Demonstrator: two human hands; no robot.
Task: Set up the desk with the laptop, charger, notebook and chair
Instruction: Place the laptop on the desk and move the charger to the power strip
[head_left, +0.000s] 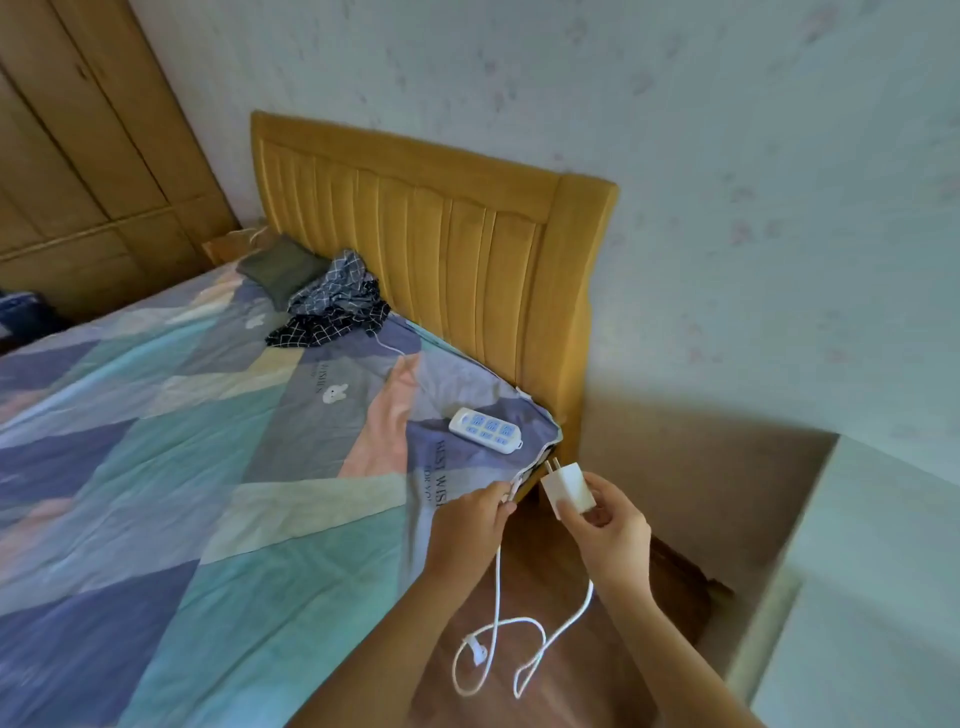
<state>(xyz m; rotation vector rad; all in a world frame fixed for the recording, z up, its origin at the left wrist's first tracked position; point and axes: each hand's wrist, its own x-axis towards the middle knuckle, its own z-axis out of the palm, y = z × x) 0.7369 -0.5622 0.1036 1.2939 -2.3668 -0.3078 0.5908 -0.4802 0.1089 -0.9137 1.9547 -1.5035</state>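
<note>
"BEST WISH FOR YOU" printed on bedsheet (197, 426) near its corner by the headboard; smaller word beside rabbit motif unreadable

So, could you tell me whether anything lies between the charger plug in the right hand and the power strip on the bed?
Nothing visible does: the charger in the right hand faces the power strip across bare bedsheet.
</note>
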